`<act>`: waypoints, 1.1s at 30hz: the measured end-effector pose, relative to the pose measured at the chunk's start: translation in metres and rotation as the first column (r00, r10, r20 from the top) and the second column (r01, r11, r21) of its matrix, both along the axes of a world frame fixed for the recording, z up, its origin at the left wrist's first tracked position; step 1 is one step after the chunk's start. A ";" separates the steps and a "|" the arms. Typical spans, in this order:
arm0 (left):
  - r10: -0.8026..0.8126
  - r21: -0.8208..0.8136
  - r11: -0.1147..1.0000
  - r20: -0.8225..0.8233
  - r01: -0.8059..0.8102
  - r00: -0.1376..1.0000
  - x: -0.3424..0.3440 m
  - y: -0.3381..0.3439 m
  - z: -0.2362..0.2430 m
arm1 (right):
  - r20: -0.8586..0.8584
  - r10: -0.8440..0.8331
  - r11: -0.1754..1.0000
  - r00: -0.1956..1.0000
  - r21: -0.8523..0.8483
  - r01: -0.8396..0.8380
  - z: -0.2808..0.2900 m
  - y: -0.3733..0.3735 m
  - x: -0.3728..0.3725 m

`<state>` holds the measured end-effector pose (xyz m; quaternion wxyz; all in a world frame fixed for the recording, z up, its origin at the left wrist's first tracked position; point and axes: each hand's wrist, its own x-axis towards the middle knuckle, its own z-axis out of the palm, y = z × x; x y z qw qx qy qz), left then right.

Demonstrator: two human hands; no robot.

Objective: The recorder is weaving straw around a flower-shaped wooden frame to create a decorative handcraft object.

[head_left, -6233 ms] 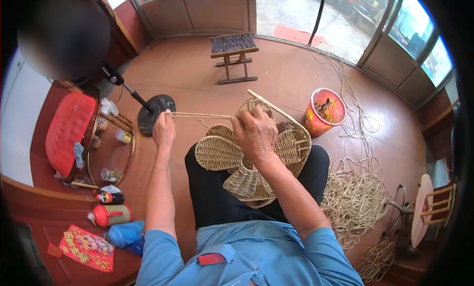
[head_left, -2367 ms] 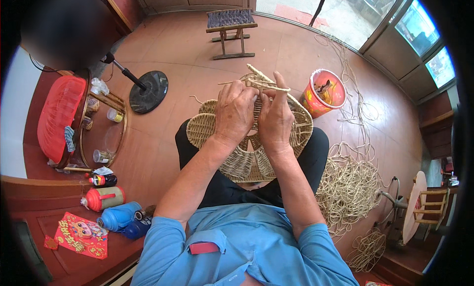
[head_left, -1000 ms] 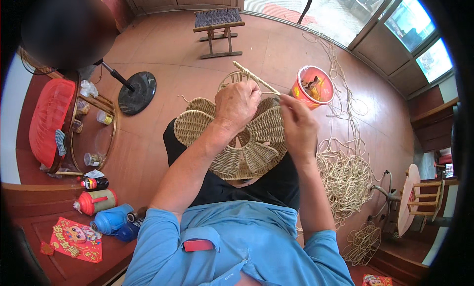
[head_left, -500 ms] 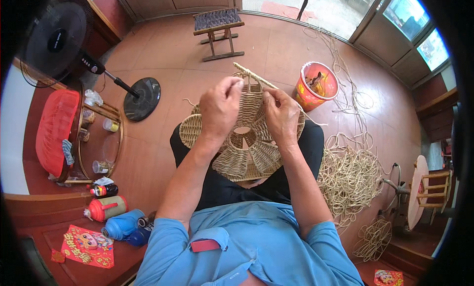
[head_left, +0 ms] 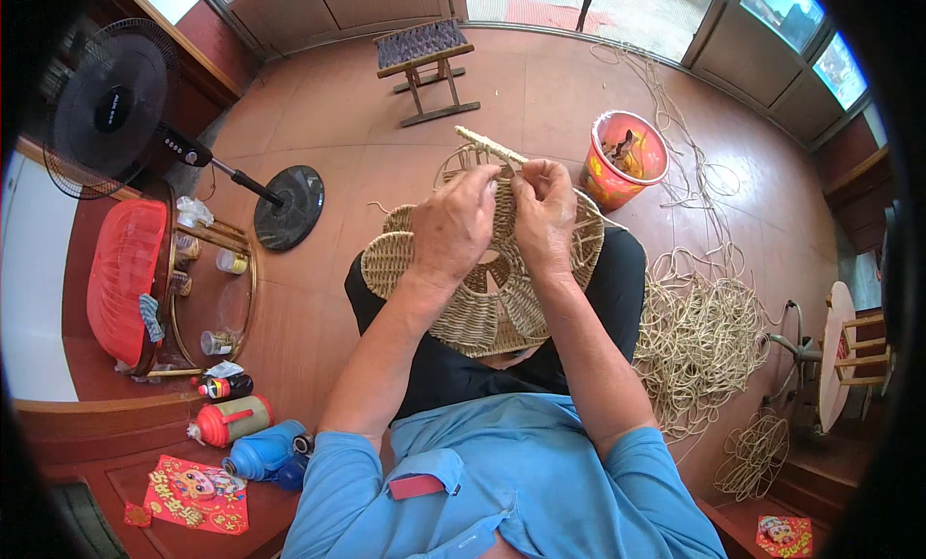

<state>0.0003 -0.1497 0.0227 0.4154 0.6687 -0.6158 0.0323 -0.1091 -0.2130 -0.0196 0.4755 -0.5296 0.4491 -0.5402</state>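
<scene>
Above one woven piece [head_left: 470, 313], two hands [head_left: 453, 221] [head_left: 545, 221], fingers [head_left: 548, 176] curled (any hold unclear), one bucket [head_left: 608, 181].

A partly woven tan cord piece [head_left: 470, 315], its petal-shaped panels [head_left: 386, 262] ringed together, rests across the lap [head_left: 458, 374].

Reddish-brown tiles cover the floor [head_left: 318, 318], which shines pale toward the right. At the far side, brown panels [head_left: 280, 24] flank a bright doorway [head_left: 535, 7]; windows [head_left: 783, 11] glow at the upper right. A stool [head_left: 422, 46] with a dark woven seat stands near the doorway. To the left, a black pedestal fan [head_left: 111, 115] rises by a round tiered stand [head_left: 218, 294], beside a white wall [head_left: 43, 279] with a maroon base.
</scene>
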 end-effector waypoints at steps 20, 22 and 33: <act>-0.076 0.098 0.994 0.288 0.049 0.955 -0.012 0.002 0.008 | 0.087 0.066 0.989 0.994 -0.141 -0.054 -0.012 0.010 -0.010; -0.092 0.153 0.986 0.213 0.060 0.973 -0.004 0.012 0.013 | 0.055 0.041 0.986 0.998 -0.166 -0.032 0.000 0.013 -0.009; -0.157 0.297 0.938 -0.087 0.176 0.984 -0.009 0.039 0.022 | -0.018 0.122 0.991 0.992 -0.050 -0.123 0.006 0.036 -0.033</act>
